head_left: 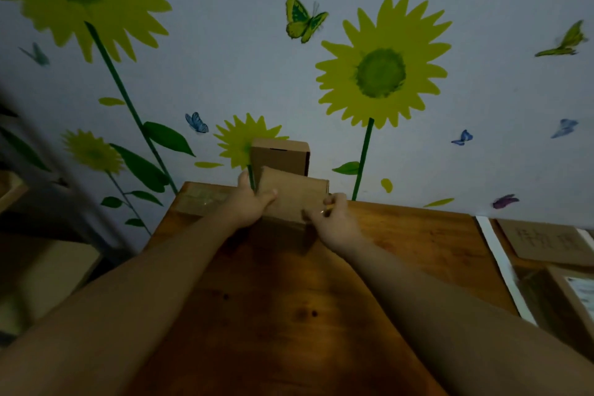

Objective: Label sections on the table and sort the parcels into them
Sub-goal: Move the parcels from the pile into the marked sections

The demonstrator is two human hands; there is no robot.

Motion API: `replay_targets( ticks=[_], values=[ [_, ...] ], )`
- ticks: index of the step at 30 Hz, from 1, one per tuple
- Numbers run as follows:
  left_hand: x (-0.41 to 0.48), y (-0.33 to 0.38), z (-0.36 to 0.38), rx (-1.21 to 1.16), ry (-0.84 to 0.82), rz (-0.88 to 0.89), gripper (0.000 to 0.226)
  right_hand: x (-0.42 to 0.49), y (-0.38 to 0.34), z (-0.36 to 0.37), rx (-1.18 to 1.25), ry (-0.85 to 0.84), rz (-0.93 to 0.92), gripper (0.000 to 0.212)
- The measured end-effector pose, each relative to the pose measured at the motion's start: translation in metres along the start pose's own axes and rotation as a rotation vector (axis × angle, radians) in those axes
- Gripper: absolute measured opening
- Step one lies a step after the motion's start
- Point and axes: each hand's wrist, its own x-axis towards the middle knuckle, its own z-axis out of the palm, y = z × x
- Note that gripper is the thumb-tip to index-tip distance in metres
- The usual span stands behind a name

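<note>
Cardboard parcel, gripped at its side edges by left hand and right hand over the far surface, appears mid-sorting; next, lower it into its section.

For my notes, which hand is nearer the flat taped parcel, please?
Left. The left hand sits just beside the flat taped parcel; the right hand is across the held box.

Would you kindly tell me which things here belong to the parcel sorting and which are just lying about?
Job: cardboard parcel, gripped by left hand and right hand; upright box behind it; flat taped parcel; wooden table; marked cardboard sheet, probably.
Lying about: sunflower decals; butterfly decals; box at far left.
</note>
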Motion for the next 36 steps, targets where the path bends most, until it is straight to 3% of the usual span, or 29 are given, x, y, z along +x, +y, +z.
replay_targets(
  ticks=[3, 7, 10, 13, 16, 20, 23, 29, 36],
  values=[
    [-0.018, -0.001, 0.014, 0.098, -0.059, 0.035, 0.047, -0.013, 0.011, -0.011, 0.076, 0.001, 0.020, 0.073],
    [-0.046, 0.009, 0.036, 0.003, -0.032, 0.033, 0.054, -0.033, 0.028, -0.038, 0.014, 0.024, -0.046, 0.056],
    [-0.076, 0.029, 0.056, -0.127, 0.004, -0.020, 0.038, -0.049, 0.045, -0.070, 0.069, 0.047, -0.068, 0.052],
    [-0.102, 0.046, 0.079, -0.165, 0.054, -0.053, 0.052, -0.072, 0.057, -0.101, 0.142, 0.036, -0.078, 0.041],
    [-0.130, 0.061, 0.101, -0.190, 0.091, -0.045, 0.036, -0.093, 0.070, -0.128, 0.120, 0.094, -0.130, 0.033],
    [-0.163, 0.081, 0.123, -0.257, 0.024, 0.100, 0.066, -0.116, 0.086, -0.161, 0.135, 0.102, -0.183, 0.019],
    [-0.186, 0.098, 0.133, -0.296, 0.050, 0.209, 0.075, -0.134, 0.092, -0.179, 0.156, 0.113, -0.202, 0.029],
    [-0.222, 0.129, 0.147, -0.271, 0.010, 0.357, 0.067, -0.180, 0.104, -0.208, 0.198, 0.215, -0.220, 0.032],
    [-0.265, 0.136, 0.209, -0.259, -0.197, 0.399, 0.061, -0.249, 0.157, -0.219, 0.181, 0.436, -0.178, 0.072]
  ],
)
